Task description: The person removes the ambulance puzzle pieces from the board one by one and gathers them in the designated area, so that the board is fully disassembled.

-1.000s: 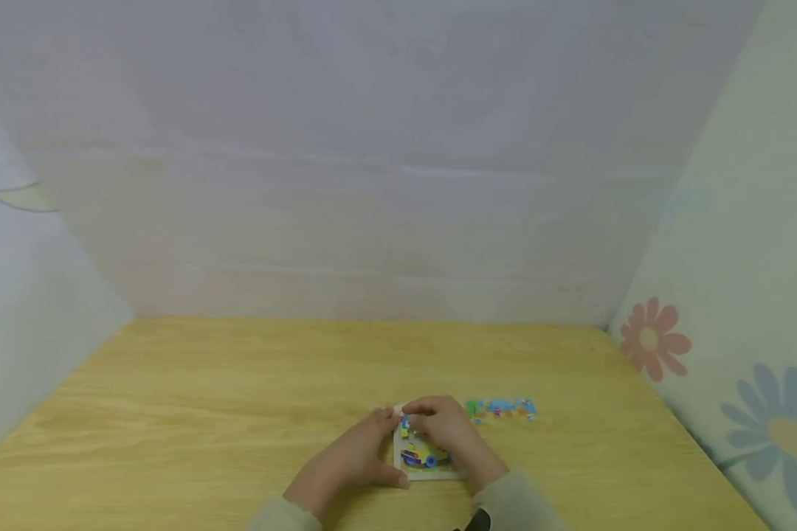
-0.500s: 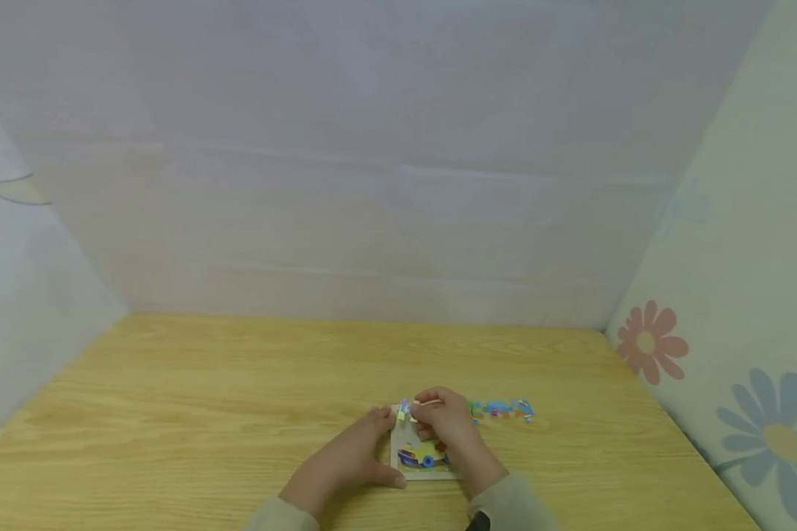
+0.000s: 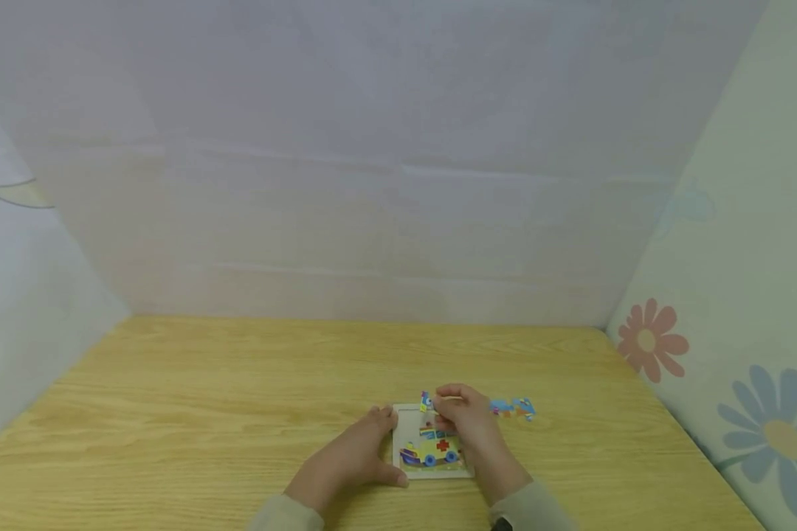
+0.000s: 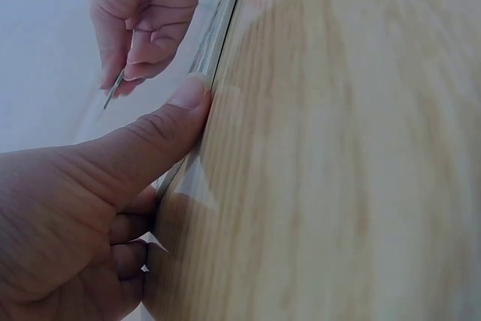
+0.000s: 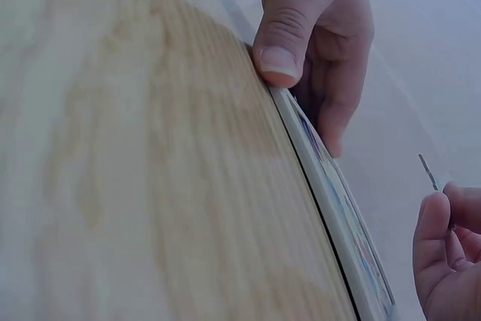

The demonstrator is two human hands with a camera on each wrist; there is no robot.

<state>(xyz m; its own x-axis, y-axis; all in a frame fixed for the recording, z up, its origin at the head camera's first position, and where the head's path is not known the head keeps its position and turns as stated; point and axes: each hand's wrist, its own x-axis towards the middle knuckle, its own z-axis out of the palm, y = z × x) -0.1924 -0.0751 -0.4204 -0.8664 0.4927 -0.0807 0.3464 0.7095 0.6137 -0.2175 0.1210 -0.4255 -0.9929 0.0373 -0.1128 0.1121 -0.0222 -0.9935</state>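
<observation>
A small jigsaw board (image 3: 406, 424) with a pale frame lies on the table. Its lower part shows a yellow ambulance picture with a red cross and blue wheels; bare tray shows above. My left hand (image 3: 352, 457) holds the board's left side, the thumb (image 4: 188, 92) on its near edge and the fingers toward the far left corner. Over the far part of the board, my right hand (image 3: 470, 420) pinches a puzzle piece (image 3: 426, 402) coloured blue, yellow and white. Both wrist views show this thin piece (image 5: 428, 172) edge-on, raised above the board.
Several loose puzzle pieces (image 3: 523, 408), blue and orange, lie right of the board, partly behind my right hand. The wooden table (image 3: 239, 391) meets a pale back wall (image 3: 372, 221) and a flower-printed side wall (image 3: 697, 413) at right.
My right hand has lifted the piece from the board's far left corner and moved it to the right, uncovering more of the ambulance picture. My left hand has stayed on the board.
</observation>
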